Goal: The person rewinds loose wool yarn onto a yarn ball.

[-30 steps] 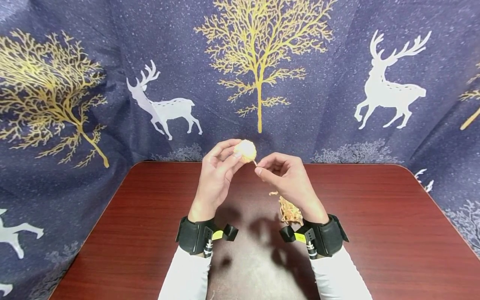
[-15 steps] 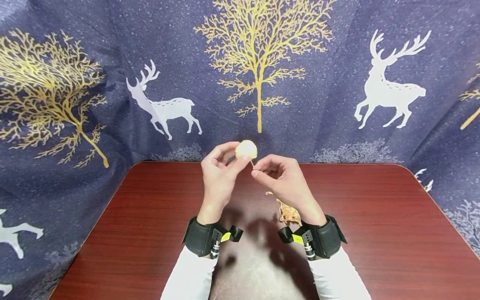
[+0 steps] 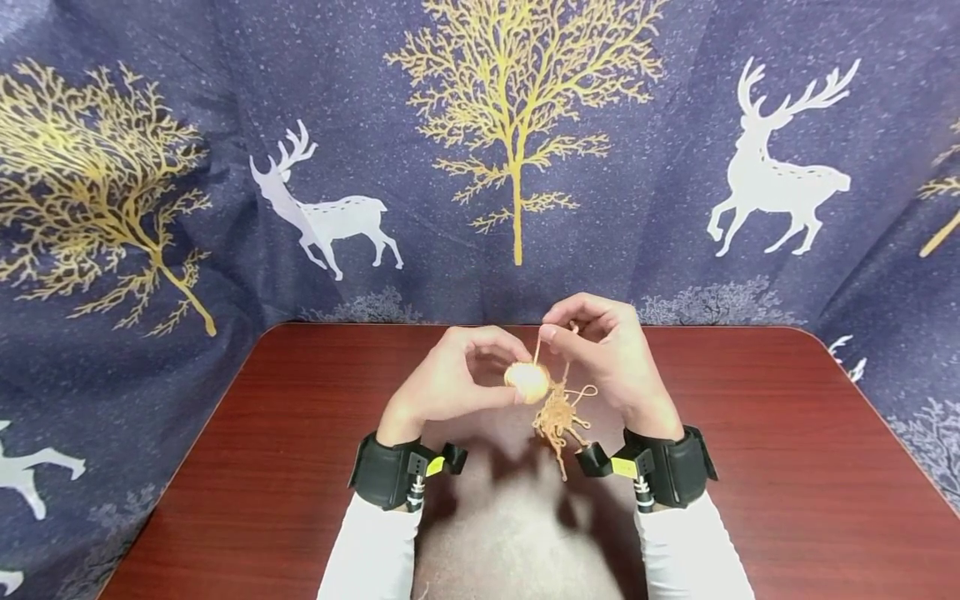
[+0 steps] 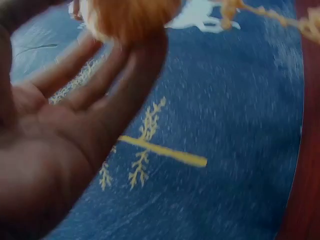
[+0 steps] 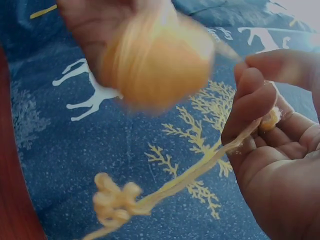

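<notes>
In the head view my left hand (image 3: pixel 442 379) holds a small ball of pale orange yarn (image 3: pixel 528 383) between thumb and fingers, above the table. My right hand (image 3: pixel 611 358), to its right and slightly higher, pinches the strand that runs from the ball. The right wrist view shows the strand passing through the right fingers and down to a knotty clump of loose yarn (image 5: pixel 117 197). This tangle (image 3: pixel 558 417) appears below the right hand in the head view, with loops and loose ends sticking out. The ball (image 5: pixel 160 60) is blurred.
A reddish-brown wooden table (image 3: pixel 300 467) lies under the hands, with a greyish patch (image 3: pixel 510 517) at its near middle. Behind it hangs a dark blue curtain (image 3: pixel 465 233) with deer and golden trees. Each wrist wears a black strap with a camera.
The left hand has tilted and brought the ball down and to the right. The right hand has moved up and right with the strand. The tangle has shifted left and spread out.
</notes>
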### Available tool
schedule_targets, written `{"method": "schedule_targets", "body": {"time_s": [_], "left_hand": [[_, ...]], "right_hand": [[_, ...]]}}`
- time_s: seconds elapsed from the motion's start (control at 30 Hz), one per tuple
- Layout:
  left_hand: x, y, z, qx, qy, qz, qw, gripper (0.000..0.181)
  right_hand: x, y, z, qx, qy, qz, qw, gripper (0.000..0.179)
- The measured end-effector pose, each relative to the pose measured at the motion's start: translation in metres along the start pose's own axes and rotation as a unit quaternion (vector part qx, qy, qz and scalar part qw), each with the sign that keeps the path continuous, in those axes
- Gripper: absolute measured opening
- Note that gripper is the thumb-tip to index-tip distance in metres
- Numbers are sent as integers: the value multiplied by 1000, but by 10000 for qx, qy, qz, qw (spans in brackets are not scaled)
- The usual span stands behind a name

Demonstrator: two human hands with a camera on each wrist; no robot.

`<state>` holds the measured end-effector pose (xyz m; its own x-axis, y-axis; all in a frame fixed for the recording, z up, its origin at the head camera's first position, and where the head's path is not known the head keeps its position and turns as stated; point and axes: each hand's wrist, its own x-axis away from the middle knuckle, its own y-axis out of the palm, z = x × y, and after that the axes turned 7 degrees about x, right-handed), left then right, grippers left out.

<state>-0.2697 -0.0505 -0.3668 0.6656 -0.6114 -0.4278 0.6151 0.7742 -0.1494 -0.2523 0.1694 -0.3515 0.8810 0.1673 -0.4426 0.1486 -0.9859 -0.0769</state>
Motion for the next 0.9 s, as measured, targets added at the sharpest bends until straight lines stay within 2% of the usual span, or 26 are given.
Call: {"method": "schedule_targets", "body": {"time_s": [0.1, 0.17, 0.23, 0.37, 0.43, 0.53, 0.6, 0.67, 0.73, 0.8, 0.83, 0.9], "left_hand": [[0, 2, 3, 912, 291, -498, 9942, 35], [0, 4, 4, 1404, 545, -493, 9874, 36], [-2, 6, 6, 1768, 803, -304, 9805, 37], [-5, 10, 7, 1933, 1356, 512, 9704, 33], [-6, 12, 8, 2112, 1536, 966, 9605, 33], [-9, 14, 9, 2417, 1712, 1702, 9398, 37], [-11, 16, 9, 2664, 1768, 2163, 9225, 38], [-13, 17, 8, 2841, 1765, 2611, 9055, 37], [-14, 19, 7, 2862, 1740, 3023, 8924, 33], [-16, 19, 4, 2600, 1711, 3397, 8876, 30], [-16, 19, 2, 2331, 1671, 3541, 8901, 28], [-16, 18, -2, 1477, 1558, 3729, 9027, 27]], "right_hand": [[0, -1, 2, -91, -91, 52, 9999, 7], [-1, -1, 3, -115, -92, 1, 9999, 8], [-2, 1, 4, -74, -44, -42, 10000, 9], [-3, 4, 7, 235, 60, -71, 9997, 8], [-4, 6, 9, 438, 69, -70, 9990, 7], [-5, 11, 11, 708, 79, -110, 9974, 8], [-5, 14, 12, 888, 53, -155, 9959, 9], [-5, 18, 12, 1110, 14, -203, 9936, 9], [-4, 21, 11, 1415, -81, -232, 9896, 7], [-2, 23, 10, 1691, -151, -265, 9851, 4], [-2, 24, 9, 1842, -196, -281, 9823, 3], [0, 23, 6, 2062, -256, -319, 9777, 5]]}}
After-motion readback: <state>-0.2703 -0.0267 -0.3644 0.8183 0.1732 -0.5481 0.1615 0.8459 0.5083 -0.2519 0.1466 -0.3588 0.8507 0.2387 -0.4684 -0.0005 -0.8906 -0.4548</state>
